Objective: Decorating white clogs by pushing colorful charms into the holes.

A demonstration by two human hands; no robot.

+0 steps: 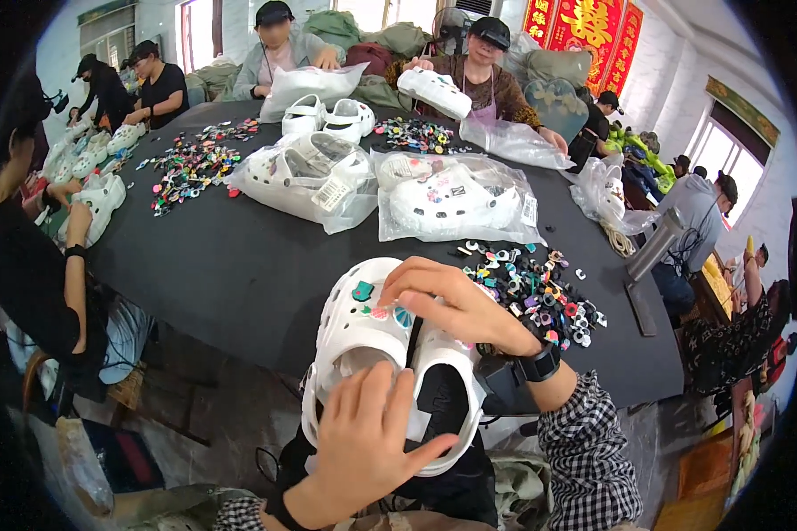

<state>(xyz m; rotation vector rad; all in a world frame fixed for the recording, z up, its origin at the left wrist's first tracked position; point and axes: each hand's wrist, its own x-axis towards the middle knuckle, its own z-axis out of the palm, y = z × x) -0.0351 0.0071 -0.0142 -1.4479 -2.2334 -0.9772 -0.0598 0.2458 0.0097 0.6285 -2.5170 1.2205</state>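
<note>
A pair of white foam clogs (335, 327) lies in front of me at the table's near edge, toes pointing away. On the left clog's toe sit a green shoe charm (362, 290), a pink charm (379, 312) and a teal striped charm (403, 317). My right hand (456, 305) reaches over the toes, its fingers bent down beside these charms; its thumb and anything pinched are hidden. My left hand (367, 434) rests at the clogs' heel openings, fingers stretched out and thumb spread, holding nothing visible.
A loose pile of charms (540, 292) lies right of the clogs on the dark table (195, 265). Bagged white clogs (456, 203) and another bagged pair (305, 177) stand beyond. A metal stand (651, 257) is at the right edge. Co-workers sit around the table.
</note>
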